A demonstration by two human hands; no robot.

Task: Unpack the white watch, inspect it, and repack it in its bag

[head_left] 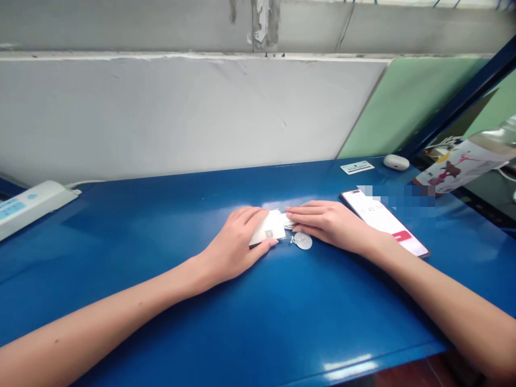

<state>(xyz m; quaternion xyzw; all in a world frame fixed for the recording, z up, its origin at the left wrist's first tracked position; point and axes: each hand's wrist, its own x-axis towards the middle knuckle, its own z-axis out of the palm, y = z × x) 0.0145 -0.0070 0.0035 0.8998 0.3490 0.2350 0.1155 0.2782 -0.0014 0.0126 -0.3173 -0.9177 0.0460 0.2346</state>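
Note:
My left hand [237, 242] rests on the blue table [161, 226], its fingers and thumb closed round a small white card or packet [271, 228]. My right hand [328, 223] lies flat beside it, fingers stretched toward the white card's right end and touching it. A round silver disc on a small ring [302, 241] lies on the table just below my right fingers. What lies under the fingers is partly hidden.
A lit phone [387, 221] lies by my right wrist. Further back sit a small white card [357, 167] and a white oval case [396, 162]. A white power strip [32, 203] lies at far left, a plastic bottle [471, 156] at far right. A wall stands behind.

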